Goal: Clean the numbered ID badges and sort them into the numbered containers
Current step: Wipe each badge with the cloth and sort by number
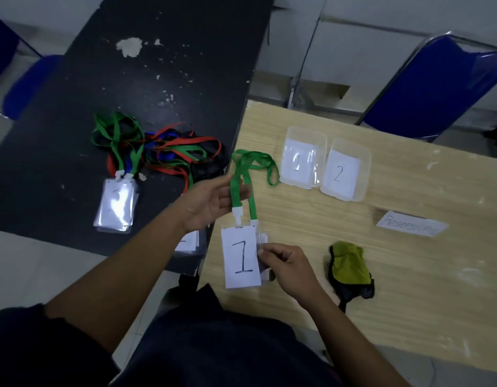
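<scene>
Your left hand holds the green fabric lanyard; your right hand pinches the clear plastic badge marked 1 above the pale wooden worktop. Keep the strap taut; wipe both faces with the yellow-green cloth.

We see two tables side by side. The black table on the left has chipped white spots. On it lie a tangled heap of green, red and blue lanyards and a stack of clear badges. More badges sit at its near edge, partly hidden. The light wooden table holds two clear tubs close together, tub 1 and tub 2. It also holds a paper note we cannot read and a yellow-green cloth.
</scene>
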Motion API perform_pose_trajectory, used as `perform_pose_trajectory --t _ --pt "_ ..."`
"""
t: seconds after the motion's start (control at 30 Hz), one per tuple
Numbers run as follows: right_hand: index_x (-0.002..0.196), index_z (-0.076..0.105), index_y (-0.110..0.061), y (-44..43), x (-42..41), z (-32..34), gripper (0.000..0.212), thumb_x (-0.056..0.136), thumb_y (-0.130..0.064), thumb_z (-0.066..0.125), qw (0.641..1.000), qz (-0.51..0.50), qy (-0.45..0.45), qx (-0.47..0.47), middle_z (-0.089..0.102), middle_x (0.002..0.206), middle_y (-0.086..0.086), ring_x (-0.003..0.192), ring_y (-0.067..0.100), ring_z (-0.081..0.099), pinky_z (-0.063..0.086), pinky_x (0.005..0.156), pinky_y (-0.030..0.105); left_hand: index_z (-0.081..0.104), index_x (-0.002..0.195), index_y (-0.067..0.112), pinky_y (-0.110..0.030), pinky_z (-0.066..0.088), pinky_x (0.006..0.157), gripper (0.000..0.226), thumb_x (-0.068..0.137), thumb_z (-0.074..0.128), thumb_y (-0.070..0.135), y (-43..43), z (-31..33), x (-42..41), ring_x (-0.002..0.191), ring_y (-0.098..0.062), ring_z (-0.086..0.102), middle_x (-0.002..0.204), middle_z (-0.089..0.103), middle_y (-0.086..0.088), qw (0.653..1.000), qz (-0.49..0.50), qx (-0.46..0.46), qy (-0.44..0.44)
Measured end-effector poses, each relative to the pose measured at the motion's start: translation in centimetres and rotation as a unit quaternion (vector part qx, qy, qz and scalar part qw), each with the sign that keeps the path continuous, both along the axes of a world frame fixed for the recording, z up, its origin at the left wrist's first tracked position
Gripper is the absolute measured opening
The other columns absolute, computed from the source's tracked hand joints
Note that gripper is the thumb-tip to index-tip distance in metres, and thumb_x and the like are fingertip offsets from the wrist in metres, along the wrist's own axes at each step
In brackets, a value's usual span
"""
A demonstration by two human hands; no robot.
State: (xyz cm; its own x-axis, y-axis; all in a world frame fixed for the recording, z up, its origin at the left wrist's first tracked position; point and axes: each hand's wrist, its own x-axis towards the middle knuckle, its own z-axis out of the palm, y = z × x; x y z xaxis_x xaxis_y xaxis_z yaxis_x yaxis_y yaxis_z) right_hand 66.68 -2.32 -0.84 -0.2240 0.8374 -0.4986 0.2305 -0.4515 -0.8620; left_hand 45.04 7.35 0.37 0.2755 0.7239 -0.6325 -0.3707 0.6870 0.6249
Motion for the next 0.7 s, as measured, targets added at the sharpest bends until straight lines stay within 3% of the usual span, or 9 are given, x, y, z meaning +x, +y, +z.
perform_pose_trajectory --t 0.17,0.4,0.6,0.7 --pt "0.099 0.078 -0.012 0.0 -2.2 -0.6 0.02 0.097 -0.01 0.057 1.0 0.015 -0.017 -0.019 0.076 0.085 0.003 0.078 0.018 0.071 0.047 0.058 0.018 0.062 0.117 0.002 -0.034 0.057 0.089 0.036 0.103 0.046 0.031 2.8 2.8 -3.3 0.093 -0.018 0.072 0.101 0.074 -0.008 0.997 0.071 0.021 0.005" --pt "0.096 0.078 -0.013 0.3 -6.7 -2.2 0.02 0.097 -0.012 0.057 0.997 0.036 -0.044 -0.052 0.076 0.083 0.002 0.078 0.019 0.073 0.052 0.056 0.028 0.065 0.107 0.007 -0.033 0.056 0.091 0.034 0.104 0.043 0.033 5.7 7.2 -9.6 0.097 -0.019 0.07 0.104 0.073 -0.008 0.991 0.092 0.073 0.063" --pt "0.088 0.076 -0.01 1.1 -11.4 -3.6 0.021 0.097 -0.013 0.058 0.992 0.068 -0.08 -0.063 0.074 0.073 -0.003 0.064 0.007 0.068 0.05 0.051 0.022 0.051 0.131 0.006 -0.033 0.056 0.088 0.041 0.102 0.046 0.034 7.1 10.8 -15.1 0.1 -0.02 0.067 0.11 0.072 -0.008 0.984 0.134 0.109 0.046" --pt "0.085 0.075 -0.012 1.6 -14.0 -4.3 0.02 0.096 -0.013 0.059 0.991 0.077 -0.089 -0.066 0.073 0.074 0.007 0.063 0.014 0.067 0.052 0.052 0.025 0.055 0.117 0.012 -0.03 0.055 0.085 0.028 0.101 0.047 0.034 7.5 11.7 -17.8 0.099 -0.019 0.066 0.112 0.073 -0.008 0.98 0.142 0.133 0.038"
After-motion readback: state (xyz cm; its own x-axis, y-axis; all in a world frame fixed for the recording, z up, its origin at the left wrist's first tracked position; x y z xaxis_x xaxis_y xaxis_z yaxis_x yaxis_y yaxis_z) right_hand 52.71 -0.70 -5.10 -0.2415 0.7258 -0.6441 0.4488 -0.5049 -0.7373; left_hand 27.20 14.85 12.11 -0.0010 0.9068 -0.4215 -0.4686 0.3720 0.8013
